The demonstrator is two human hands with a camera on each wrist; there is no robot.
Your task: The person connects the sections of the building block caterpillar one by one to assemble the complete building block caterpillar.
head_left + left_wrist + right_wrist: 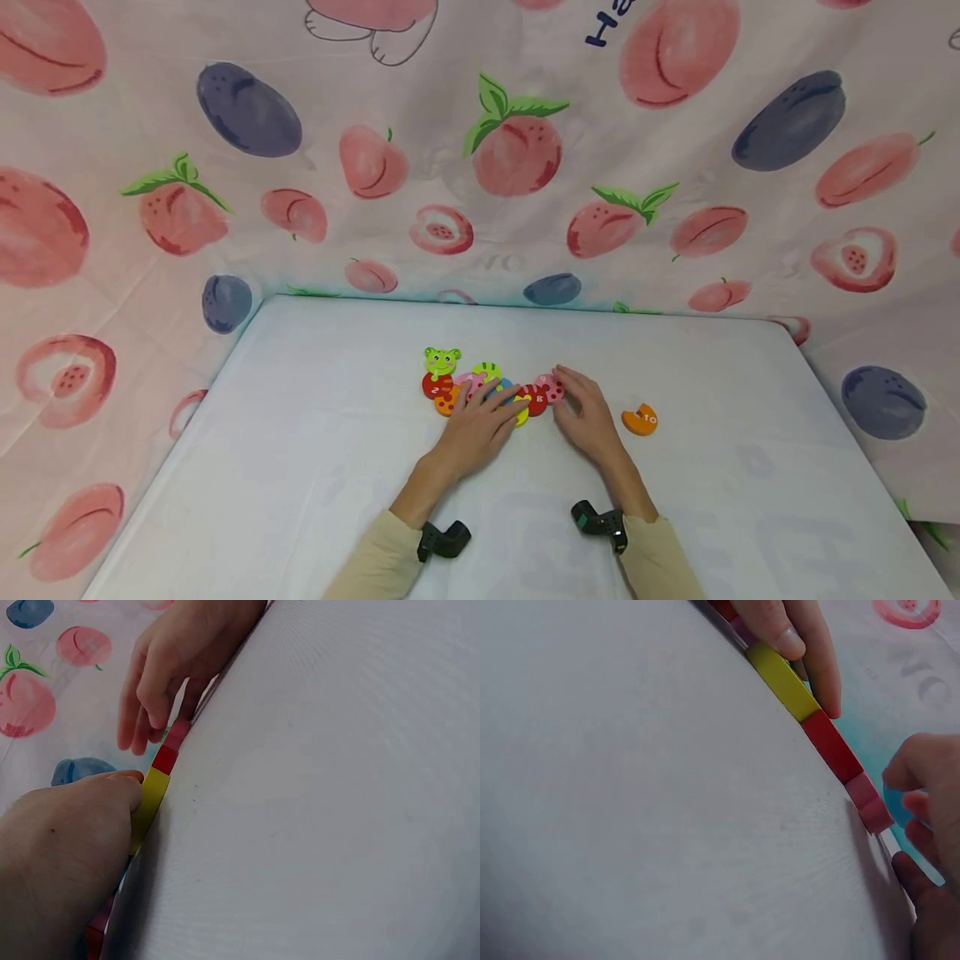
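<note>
A row of joined, colourful caterpillar puzzle pieces lies on the white table, starting at a green smiling head piece (442, 362) and a red piece (437, 386) marked 2. Across the middle pieces rests my left hand (474, 429), fingers spread and covering some of them. Past its fingertips come a yellow piece (784, 682), a red piece (832, 746) and a dotted pink end piece (551, 388). Beside that pink end is my right hand (588, 417), fingers relaxed and thumb apart. Right of this hand, an orange piece (640, 420) marked 10 lies separately.
The white-covered table (300, 500) meets a fruit-print cloth (420, 167) at its back and left edges. Each wrist wears a small black camera, one on the left (444, 540) and one on the right (600, 523).
</note>
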